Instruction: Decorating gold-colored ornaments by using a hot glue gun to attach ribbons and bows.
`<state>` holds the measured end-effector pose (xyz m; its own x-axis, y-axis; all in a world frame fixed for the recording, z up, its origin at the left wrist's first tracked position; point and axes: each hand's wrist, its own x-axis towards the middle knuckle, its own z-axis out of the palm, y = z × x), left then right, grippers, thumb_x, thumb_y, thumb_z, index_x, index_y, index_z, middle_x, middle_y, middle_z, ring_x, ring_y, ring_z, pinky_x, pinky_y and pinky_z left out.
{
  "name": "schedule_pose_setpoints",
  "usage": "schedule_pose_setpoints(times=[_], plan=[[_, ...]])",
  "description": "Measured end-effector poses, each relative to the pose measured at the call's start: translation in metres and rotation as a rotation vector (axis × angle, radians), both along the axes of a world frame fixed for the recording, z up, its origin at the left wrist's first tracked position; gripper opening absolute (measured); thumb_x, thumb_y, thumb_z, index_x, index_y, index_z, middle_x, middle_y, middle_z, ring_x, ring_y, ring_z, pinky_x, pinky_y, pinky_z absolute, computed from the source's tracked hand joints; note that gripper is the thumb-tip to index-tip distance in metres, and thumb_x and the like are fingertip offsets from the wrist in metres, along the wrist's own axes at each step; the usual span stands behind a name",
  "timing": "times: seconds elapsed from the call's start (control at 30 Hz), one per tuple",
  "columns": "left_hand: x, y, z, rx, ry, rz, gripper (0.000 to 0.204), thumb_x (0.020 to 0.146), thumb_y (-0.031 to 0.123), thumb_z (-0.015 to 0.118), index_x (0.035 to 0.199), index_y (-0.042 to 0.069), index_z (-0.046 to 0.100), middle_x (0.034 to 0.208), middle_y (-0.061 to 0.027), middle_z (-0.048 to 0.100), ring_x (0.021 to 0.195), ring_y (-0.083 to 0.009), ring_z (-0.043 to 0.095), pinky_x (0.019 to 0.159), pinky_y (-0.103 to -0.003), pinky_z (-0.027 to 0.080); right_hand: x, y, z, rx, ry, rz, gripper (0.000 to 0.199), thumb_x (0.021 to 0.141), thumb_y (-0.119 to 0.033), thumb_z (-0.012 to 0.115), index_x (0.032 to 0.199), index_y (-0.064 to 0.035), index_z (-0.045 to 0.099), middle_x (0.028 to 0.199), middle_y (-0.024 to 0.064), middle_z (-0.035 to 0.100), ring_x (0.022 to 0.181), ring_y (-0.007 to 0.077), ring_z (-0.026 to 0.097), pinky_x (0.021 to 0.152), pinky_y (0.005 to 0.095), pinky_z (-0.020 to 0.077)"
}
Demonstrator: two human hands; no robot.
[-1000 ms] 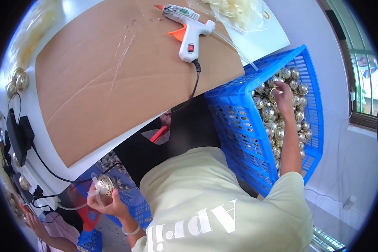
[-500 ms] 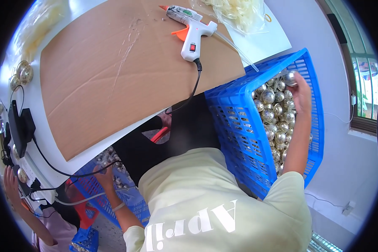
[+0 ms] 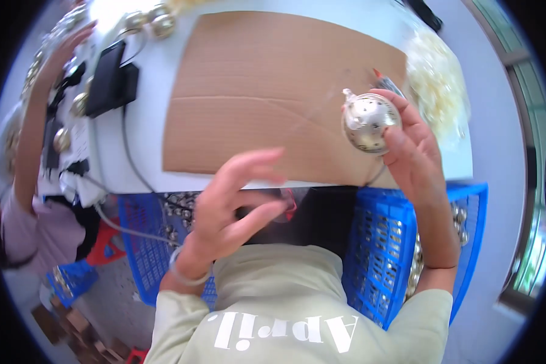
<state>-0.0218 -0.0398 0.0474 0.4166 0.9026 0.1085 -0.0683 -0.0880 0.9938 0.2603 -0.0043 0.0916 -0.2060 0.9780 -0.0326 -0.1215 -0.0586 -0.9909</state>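
Above the right part of the brown cardboard sheet (image 3: 249, 67), my right hand (image 3: 415, 151) grips a shiny pale-gold bauble (image 3: 370, 124) between thumb and fingers. Dark specks dot its surface, and a small clear knob sticks up at its top left. My left hand (image 3: 236, 206), somewhat blurred, hovers over the near table edge with fingers apart and nothing in it. Behind the bauble and my right hand lies a glue gun (image 3: 390, 86); only its orange tip and smeared barrel show.
A blue crate (image 3: 379, 255) of baubles stands at my right, another blue crate (image 3: 141, 242) at my left. Pale ribbon-like strands in a clear bag (image 3: 434, 79) lie right of the cardboard. Black boxes (image 3: 112, 85) with cables sit at left, near a co-worker's arm (image 3: 39, 115).
My right hand has come out of the right crate with a bauble and is now above the cardboard. My left hand has risen from the left crate. The view has turned toward the table.
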Motion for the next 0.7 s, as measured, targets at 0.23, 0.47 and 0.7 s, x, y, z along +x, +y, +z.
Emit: schedule_pose_setpoints(times=[0.23,0.47,0.7], plan=[[0.041,0.03,-0.016,0.032,-0.348,0.2,0.072,0.084,0.003,0.075,0.143,-0.004,0.036,0.13,-0.0163,0.053,0.113,-0.0199,0.06,0.092,-0.03,0.055,-0.098,-0.011,-0.018,-0.099,0.132,-0.074,0.049,0.098,-0.02,0.062,0.138,-0.0006,0.042,0.127,0.0096,0.056,0.118,0.0166,0.055,0.103,0.0328,0.0429],[0.023,0.062,-0.03,0.378,0.04,0.345,0.068,0.071,0.001,0.082,0.132,-0.002,0.053,0.125,-0.0157,0.054,0.107,-0.0249,0.062,0.087,-0.031,0.057,-0.083,0.012,-0.02,0.664,-0.775,-0.186,0.045,0.081,-0.018,0.081,0.117,-0.0045,0.058,0.113,0.0118,0.055,0.107,0.0182,0.053,0.089,0.0337,0.0431],[0.023,0.082,-0.041,0.566,0.205,0.396,0.067,0.068,-0.003,0.084,0.129,-0.001,0.056,0.127,-0.0172,0.056,0.108,-0.0252,0.063,0.086,-0.032,0.056,-0.084,0.051,-0.043,0.887,-0.772,-0.051,0.02,0.08,-0.002,0.077,0.096,-0.0032,0.065,0.098,0.0117,0.058,0.091,0.0209,0.058,0.073,0.031,0.0478]])
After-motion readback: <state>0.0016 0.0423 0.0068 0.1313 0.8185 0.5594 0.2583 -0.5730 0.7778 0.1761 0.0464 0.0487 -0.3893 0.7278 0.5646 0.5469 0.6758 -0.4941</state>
